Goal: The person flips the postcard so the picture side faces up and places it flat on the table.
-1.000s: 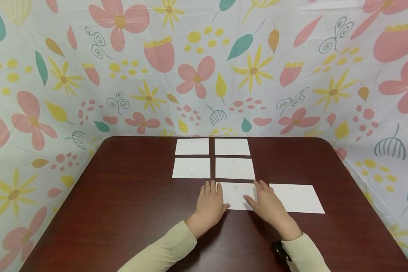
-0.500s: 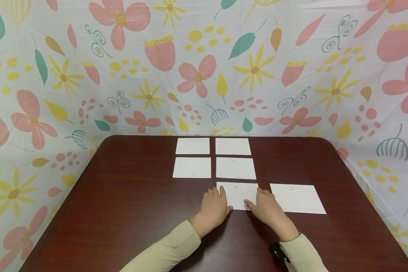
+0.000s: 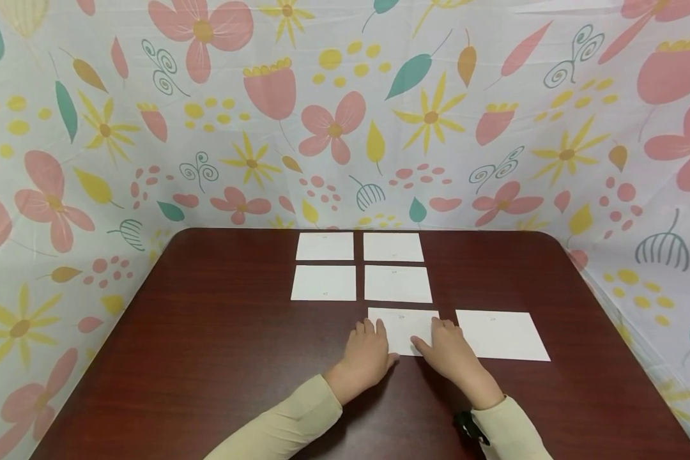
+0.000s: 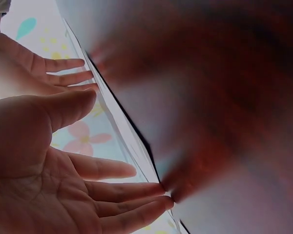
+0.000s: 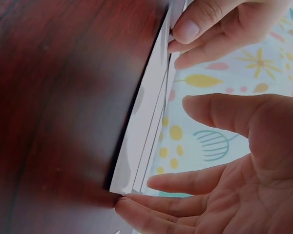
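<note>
Flat on the table lies a white paper card (image 3: 405, 332) with a small mark near its far edge. My left hand (image 3: 365, 358) touches its left edge, fingers reaching forward and thumb near the front corner. At the right edge, my right hand (image 3: 451, 351) rests its fingertips on the side, the thumb lying over the card. The left wrist view shows the left hand (image 4: 83, 190) with its fingers fairly straight and their tips at the table. Thumb and fingers of the right hand (image 5: 224, 170) are spread apart in the right wrist view.
A similar white card (image 3: 506, 335) lies just right of the right hand. Beyond are two rows of paired cards, including a near-left card (image 3: 323, 283) and a far-right card (image 3: 393, 248). The dark reddish table (image 3: 207, 332) meets a floral curtain (image 3: 333, 115) behind.
The card between the hands has slid slightly to the right. My left hand has moved right and a little nearer with it; my right hand's fingers have bent and drawn back slightly.
</note>
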Action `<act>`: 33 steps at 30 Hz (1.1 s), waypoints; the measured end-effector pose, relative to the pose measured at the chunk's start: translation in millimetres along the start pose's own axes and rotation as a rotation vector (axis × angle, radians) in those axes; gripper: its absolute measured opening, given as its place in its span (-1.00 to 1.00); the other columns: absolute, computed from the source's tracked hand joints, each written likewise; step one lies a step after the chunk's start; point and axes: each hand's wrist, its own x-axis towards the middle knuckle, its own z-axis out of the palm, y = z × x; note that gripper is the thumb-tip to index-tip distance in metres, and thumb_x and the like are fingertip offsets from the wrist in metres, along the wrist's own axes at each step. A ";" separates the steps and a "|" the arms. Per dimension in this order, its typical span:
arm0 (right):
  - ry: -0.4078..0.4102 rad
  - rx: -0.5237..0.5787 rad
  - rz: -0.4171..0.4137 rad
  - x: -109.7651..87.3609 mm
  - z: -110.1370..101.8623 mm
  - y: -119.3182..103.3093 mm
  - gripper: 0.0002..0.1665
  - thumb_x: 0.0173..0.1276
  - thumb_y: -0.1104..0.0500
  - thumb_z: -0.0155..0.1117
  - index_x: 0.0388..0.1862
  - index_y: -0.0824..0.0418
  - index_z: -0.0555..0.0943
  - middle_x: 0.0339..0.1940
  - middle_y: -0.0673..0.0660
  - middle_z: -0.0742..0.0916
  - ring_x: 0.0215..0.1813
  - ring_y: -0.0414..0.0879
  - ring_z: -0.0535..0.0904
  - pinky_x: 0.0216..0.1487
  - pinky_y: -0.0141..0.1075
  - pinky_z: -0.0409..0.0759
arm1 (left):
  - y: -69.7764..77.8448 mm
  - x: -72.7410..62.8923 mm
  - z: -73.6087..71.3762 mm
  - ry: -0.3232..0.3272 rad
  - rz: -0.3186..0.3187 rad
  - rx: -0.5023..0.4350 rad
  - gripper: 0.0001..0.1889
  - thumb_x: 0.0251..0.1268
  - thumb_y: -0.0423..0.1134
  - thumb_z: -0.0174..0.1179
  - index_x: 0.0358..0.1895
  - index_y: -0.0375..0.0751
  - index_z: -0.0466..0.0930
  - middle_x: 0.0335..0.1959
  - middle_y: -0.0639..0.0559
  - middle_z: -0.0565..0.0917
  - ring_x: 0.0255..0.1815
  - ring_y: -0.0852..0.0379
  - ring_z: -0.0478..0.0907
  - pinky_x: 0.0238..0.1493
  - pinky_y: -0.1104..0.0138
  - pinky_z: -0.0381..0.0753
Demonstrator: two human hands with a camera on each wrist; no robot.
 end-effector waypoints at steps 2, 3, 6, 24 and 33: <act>0.006 0.008 -0.006 0.1 0.0 0.9 -0.24 0.34 0.09 0.25 0.11 0.80 0.31 0.03 0.71 0.48 0.11 0.56 0.41 0.11 0.23 0.41 | 0.7 -0.2 0.3 0.002 -0.001 -0.019 -0.28 0.31 0.13 0.16 0.24 -0.48 0.42 0.10 -0.39 0.53 0.12 -0.22 0.50 0.10 0.14 0.51; 0.010 0.012 -0.008 0.5 0.2 1.5 -0.25 0.34 0.10 0.25 0.11 0.80 0.32 0.03 0.71 0.48 0.11 0.55 0.41 0.11 0.23 0.41 | 1.0 -0.2 0.3 0.002 -0.001 -0.034 -0.28 0.30 0.13 0.17 0.23 -0.49 0.42 0.10 -0.41 0.52 0.13 -0.24 0.49 0.10 0.13 0.51; 0.018 0.023 -0.014 1.8 0.9 3.2 -0.26 0.34 0.11 0.25 0.11 0.79 0.33 0.02 0.70 0.49 0.10 0.54 0.42 0.11 0.23 0.41 | 1.0 0.5 0.1 -0.003 -0.008 -0.099 -0.28 0.31 0.10 0.18 0.23 -0.54 0.40 0.11 -0.47 0.49 0.16 -0.29 0.46 0.12 0.09 0.50; -0.005 0.162 -0.005 0.4 -0.5 2.4 -0.28 0.38 0.10 0.18 0.18 0.74 0.31 0.16 0.68 0.42 0.25 0.49 0.32 0.20 0.22 0.34 | -3.7 4.2 1.6 0.032 -0.088 -0.384 -0.27 0.34 -0.05 0.18 0.29 -0.65 0.24 0.20 -0.59 0.31 0.19 -0.34 0.34 0.12 0.01 0.47; 0.058 0.304 0.046 0.0 -3.5 1.4 -0.27 0.39 0.14 0.17 0.25 0.72 0.24 0.23 0.66 0.35 0.30 0.47 0.28 0.26 0.21 0.29 | -7.9 2.6 -5.4 0.083 -0.112 -0.617 -0.28 0.33 -0.18 0.20 0.34 -0.66 0.15 0.29 -0.63 0.18 0.28 -0.40 0.26 0.15 0.00 0.46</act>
